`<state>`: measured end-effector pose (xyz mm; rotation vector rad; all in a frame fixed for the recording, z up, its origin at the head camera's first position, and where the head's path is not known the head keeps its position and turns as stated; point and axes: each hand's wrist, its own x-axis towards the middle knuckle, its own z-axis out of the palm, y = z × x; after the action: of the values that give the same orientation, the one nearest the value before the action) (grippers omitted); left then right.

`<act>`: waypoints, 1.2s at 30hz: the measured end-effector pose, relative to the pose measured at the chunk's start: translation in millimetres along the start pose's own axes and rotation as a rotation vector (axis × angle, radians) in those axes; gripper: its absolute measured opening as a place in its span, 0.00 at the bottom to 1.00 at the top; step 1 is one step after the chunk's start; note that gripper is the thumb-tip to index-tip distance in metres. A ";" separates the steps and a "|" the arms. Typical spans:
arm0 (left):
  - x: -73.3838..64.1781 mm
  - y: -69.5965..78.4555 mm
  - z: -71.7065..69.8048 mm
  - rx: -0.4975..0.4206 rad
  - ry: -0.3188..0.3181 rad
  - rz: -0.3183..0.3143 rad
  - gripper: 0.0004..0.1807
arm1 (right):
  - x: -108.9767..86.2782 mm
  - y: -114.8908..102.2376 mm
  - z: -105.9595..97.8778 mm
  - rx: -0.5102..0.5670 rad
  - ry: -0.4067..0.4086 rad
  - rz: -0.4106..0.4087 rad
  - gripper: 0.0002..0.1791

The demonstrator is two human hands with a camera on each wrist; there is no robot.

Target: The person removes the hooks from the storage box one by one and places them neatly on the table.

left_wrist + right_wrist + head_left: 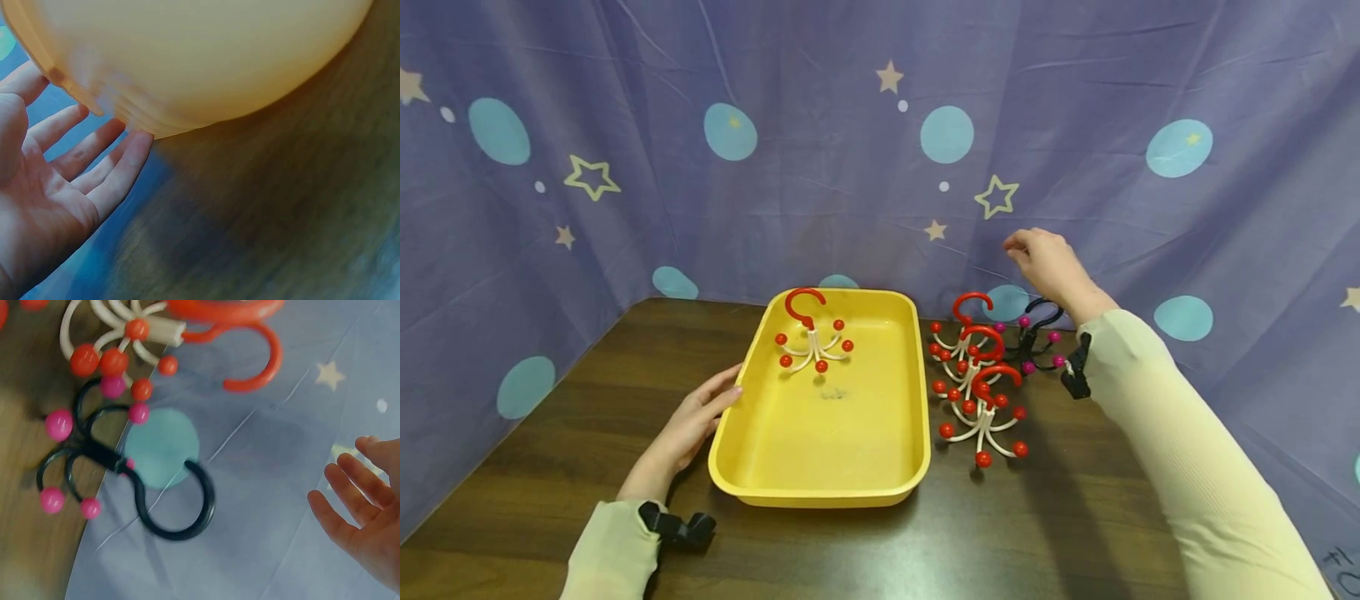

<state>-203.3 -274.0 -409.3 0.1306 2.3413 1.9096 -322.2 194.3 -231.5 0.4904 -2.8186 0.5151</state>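
Note:
My left hand (pixel 697 417) holds the left rim of a yellow tray (pixel 827 493), its thumb on the rim. In the left wrist view the fingers (pixel 94 147) reach the tray's outer wall (pixel 212 62). Inside the tray stands a white, several-armed hanger (pixel 812 343) with a red hook and red ball tips. My right hand (pixel 1051 265) is raised above the hangers right of the tray, holding nothing, fingers (pixel 353 481) loosely bent. Below it is a black hanger with pink balls (pixel 100 453). Beside that stand three red-and-white hangers (pixel 985 421), partly overlapping.
A dark wooden table (pixel 850 550) bears the tray and hangers. Behind it hangs a purple curtain (pixel 820 200) with stars and pale blue ovals, close to the table's back edge. Black straps (pixel 677 529) sit on both wrists.

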 end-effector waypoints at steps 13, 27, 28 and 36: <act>-0.3 3.3 0.9 0.012 0.005 -0.008 0.34 | 13.7 -51.8 6.3 0.036 -0.014 -0.055 0.14; -2.5 2.5 1.2 0.002 -0.001 -0.017 0.34 | 25.9 -109.8 46.6 0.069 -0.043 -0.154 0.13; -2.5 2.4 1.4 0.001 0.000 -0.016 0.34 | 26.9 -113.8 49.8 0.070 -0.052 -0.159 0.13; -0.3 3.2 5.1 -0.012 -0.005 -0.011 0.34 | 31.4 -137.9 75.9 0.105 -0.135 -0.166 0.15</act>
<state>-202.3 -268.5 -407.2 0.1211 2.3223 1.9160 -313.4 35.1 -250.4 0.8008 -2.8530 0.6190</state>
